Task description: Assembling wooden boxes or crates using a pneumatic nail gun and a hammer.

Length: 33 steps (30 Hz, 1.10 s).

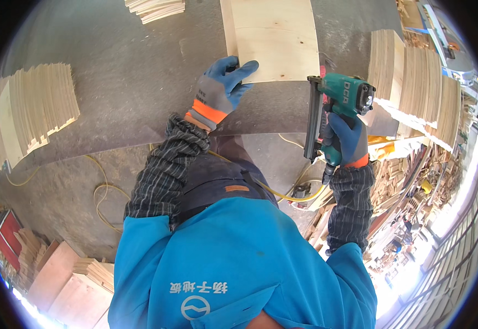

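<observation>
In my right hand, gloved in blue and grey, is a green and black pneumatic nail gun. My fingers wrap round its handle, and its long black magazine stands on the left side, by the panel's near right corner. A pale plywood panel with a few small knots lies on the dark worktable. At the panel's near left corner is my left hand, in the same kind of glove with an orange cuff. Its fingers are apart and reach toward the panel's edge; a small dark patch between them is hard to make out.
Stacked thin wood strips stand at the left and right of the table, with another stack at the far edge. A yellow air hose runs below the table edge. Wood offcuts pile up at the right.
</observation>
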Available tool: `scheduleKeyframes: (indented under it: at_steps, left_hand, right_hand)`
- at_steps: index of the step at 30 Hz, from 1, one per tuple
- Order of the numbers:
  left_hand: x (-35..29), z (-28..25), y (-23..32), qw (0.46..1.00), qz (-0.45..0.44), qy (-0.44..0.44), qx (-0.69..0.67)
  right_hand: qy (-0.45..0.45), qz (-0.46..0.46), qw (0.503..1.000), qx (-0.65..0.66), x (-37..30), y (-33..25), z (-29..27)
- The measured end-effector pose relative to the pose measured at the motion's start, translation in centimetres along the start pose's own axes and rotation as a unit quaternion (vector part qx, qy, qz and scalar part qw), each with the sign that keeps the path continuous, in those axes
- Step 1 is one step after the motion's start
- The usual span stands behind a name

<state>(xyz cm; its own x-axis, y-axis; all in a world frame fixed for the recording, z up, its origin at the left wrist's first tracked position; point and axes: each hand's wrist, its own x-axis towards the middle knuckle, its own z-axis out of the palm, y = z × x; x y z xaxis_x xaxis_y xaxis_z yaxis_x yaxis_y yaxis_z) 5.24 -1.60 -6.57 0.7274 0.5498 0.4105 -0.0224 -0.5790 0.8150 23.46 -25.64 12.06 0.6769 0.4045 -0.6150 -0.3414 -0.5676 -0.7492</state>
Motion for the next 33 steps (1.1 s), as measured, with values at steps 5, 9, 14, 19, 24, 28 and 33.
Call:
scheduleKeyframes:
  at_steps: [5,9,14,19,24,28,33]
  left_hand:
    - [0.0,-0.1,0.3,1.0,-0.012,-0.02,0.015]
    - [0.0,-0.2,0.5,1.0,-0.009,-0.005,0.015]
    - [0.0,-0.1,0.2,0.999,-0.007,-0.027,0.024]
    - [0.1,-0.1,0.1,0.999,-0.014,-0.028,0.018]
    - [0.2,-0.5,0.6,0.999,-0.005,-0.008,0.031]
    - [0.2,-0.3,1.3,0.999,-0.009,-0.022,0.045]
    - [-1.4,1.3,5.8,0.995,-0.036,-0.08,0.038]
  right_hand:
    - [-0.021,-0.007,1.0,-0.001,0.6,0.6,-0.3]
    - [-0.023,-0.011,1.0,0.004,0.8,0.8,-0.3]
    - [-0.017,-0.008,1.0,-0.002,0.7,0.7,-0.2]
    - [-0.04,0.009,0.999,0.009,0.5,0.3,0.1]
    - [0.029,0.004,1.0,-0.005,-0.7,0.0,-1.0]
    - [0.036,-0.001,0.998,0.056,-2.3,0.8,-2.9]
    - [0.07,0.006,0.996,0.057,-2.6,3.2,-4.2]
